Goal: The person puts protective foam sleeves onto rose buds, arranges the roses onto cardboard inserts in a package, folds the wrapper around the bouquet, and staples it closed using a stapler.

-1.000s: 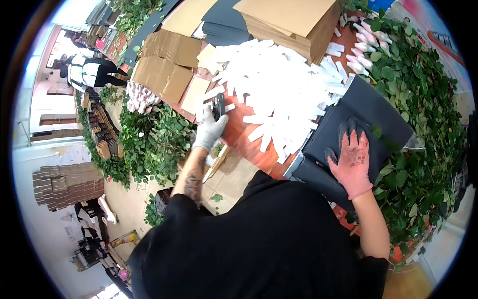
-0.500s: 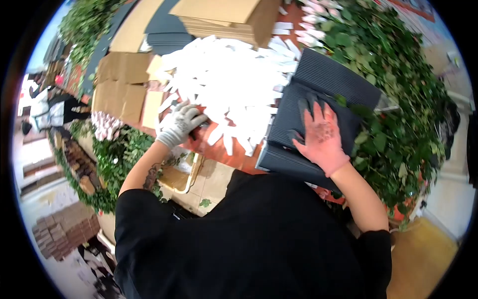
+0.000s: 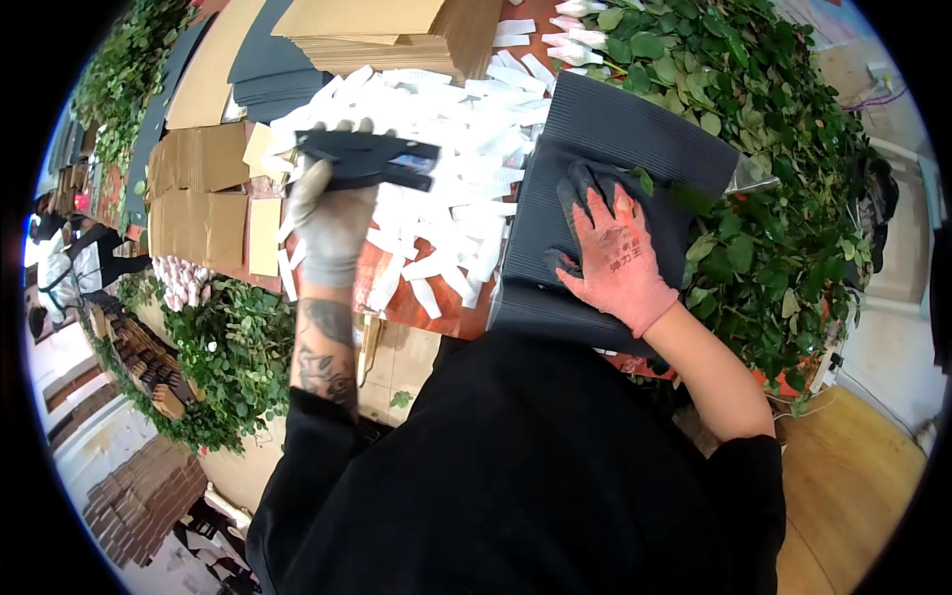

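My left hand (image 3: pixel 337 230), in a pale grey glove, is closed round a black stapler (image 3: pixel 359 159) and lifts it above a heap of white mesh sleeves (image 3: pixel 486 178). The stapler is slightly blurred, its far end pointing right. My right hand (image 3: pixel 623 260), in a pink glove with dark fingertips, lies flat with fingers spread on a folded black corrugated sheet (image 3: pixel 635 124). Green leaves stick out from the fold on the sheet's right side. What lies inside the fold is hidden.
A stack of brown cardboard (image 3: pixel 387 50) stands at the back, beside black sheets (image 3: pixel 273 74). Cardboard pieces (image 3: pixel 198 223) lie on the left. Leafy stems (image 3: pixel 744 248) fill the right side, with pale pink wrapped buds (image 3: pixel 575 40) behind. A person (image 3: pixel 84 263) is at far left.
My left hand has risen from the table edge and now holds the stapler up over the white sleeves. My right hand stays flat on the black sheet. The view has shifted slightly.
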`<state>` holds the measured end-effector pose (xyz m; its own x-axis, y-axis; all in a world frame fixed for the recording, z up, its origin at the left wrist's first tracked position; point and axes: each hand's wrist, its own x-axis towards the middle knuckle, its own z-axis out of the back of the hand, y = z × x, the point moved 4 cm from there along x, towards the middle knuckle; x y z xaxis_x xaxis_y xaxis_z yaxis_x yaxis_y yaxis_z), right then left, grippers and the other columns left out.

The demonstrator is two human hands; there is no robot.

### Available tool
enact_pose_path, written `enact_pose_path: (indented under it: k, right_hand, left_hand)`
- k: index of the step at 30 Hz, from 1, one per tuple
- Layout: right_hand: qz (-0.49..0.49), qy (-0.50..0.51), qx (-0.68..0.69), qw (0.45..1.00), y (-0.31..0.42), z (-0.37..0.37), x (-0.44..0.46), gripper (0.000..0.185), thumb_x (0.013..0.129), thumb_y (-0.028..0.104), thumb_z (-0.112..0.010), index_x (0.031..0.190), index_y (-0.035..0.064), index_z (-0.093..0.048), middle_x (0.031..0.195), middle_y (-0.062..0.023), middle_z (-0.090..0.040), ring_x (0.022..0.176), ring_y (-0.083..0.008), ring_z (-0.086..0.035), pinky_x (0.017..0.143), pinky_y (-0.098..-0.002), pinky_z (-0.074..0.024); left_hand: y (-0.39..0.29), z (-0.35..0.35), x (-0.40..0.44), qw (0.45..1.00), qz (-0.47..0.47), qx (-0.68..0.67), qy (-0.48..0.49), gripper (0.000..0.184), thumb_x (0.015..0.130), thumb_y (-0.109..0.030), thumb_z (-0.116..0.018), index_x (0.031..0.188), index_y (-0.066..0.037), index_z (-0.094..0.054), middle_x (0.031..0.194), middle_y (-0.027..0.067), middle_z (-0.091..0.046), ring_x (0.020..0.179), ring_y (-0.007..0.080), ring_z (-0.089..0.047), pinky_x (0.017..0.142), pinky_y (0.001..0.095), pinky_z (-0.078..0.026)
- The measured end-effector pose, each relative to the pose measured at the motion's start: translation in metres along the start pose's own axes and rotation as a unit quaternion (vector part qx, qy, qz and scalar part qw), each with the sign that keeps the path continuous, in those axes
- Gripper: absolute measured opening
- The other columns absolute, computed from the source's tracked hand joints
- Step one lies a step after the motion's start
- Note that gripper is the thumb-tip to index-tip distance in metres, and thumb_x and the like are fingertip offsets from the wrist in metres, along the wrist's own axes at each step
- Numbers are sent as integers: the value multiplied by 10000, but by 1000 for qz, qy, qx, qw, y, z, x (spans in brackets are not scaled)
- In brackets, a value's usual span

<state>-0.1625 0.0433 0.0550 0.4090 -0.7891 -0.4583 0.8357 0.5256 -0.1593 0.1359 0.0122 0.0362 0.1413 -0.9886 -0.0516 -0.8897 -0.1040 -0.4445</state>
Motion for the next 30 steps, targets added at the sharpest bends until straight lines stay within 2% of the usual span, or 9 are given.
enact_pose_path:
  k: [8,11,13,15,20,23,25,28,30]
  right_hand:
    - [0,-14,-6,1000,1,-2,0,810,821,654,-408,1396,87,-347,1449,-135,-291,1322,-397,-233,1089,-485,-164]
    - [-6,12,-154,988,0,-21,5,799,827,653,-402,1389,86,-355,1452,-131,-289,1320,-398,-237,1090,-494,-150]
    - [19,-82,83,993,0,-28,8,788,829,649,-405,1376,82,-374,1454,-132,-296,1326,-403,-235,1092,-506,-139]
    - [18,-69,45,996,-1,-17,3,785,829,647,-407,1371,80,-380,1453,-133,-301,1329,-405,-232,1095,-509,-133]
    - [4,-52,15,999,0,-12,0,786,826,649,-412,1367,79,-386,1456,-141,-300,1336,-408,-222,1102,-506,-119]
    - [10,-62,37,997,0,-7,1,784,826,648,-410,1365,79,-390,1457,-152,-295,1339,-410,-216,1103,-508,-117]
    - [13,-39,35,999,-1,-8,2,803,825,604,-457,1382,36,-346,1439,-182,-296,1330,-431,-203,1110,-486,-134]
    - [10,-64,60,996,0,-11,0,797,829,583,-466,1379,20,-343,1449,-200,-277,1337,-435,-193,1112,-488,-129]
    - [23,-55,63,996,-2,-4,0,794,831,576,-467,1378,14,-342,1451,-210,-269,1343,-437,-182,1112,-491,-126]
  left_hand:
    - [105,-52,31,995,-51,51,76,623,675,69,-521,1273,-92,-448,1229,125,-532,1224,308,-465,1092,490,-322]
    - [106,-56,36,994,-18,62,85,638,679,92,-515,1277,-106,-417,1221,91,-511,1208,277,-475,1050,447,-383]
    - [111,-56,40,994,-36,60,80,637,685,80,-530,1283,-107,-416,1214,93,-516,1214,282,-472,1043,441,-387]
    - [117,-58,42,989,-23,62,134,650,686,96,-529,1291,-112,-416,1216,94,-521,1213,283,-474,1036,431,-392]
    - [121,-66,51,989,-60,57,126,438,668,159,-472,1037,-78,-476,926,67,-508,886,250,-580,908,445,-469]
    - [124,-52,66,987,-45,48,149,428,679,159,-466,1037,-75,-475,886,71,-513,831,247,-584,881,442,-484]
    - [122,-59,63,983,-69,54,161,408,703,144,-491,1051,-68,-475,884,84,-533,826,263,-598,865,441,-494]
    - [118,-49,65,999,-13,33,2,474,738,119,-506,1172,-67,-461,1027,117,-571,921,282,-599,895,416,-481]
    - [82,-45,52,981,-121,146,33,543,733,85,-516,1251,-54,-427,1120,124,-541,1032,290,-566,957,434,-438]
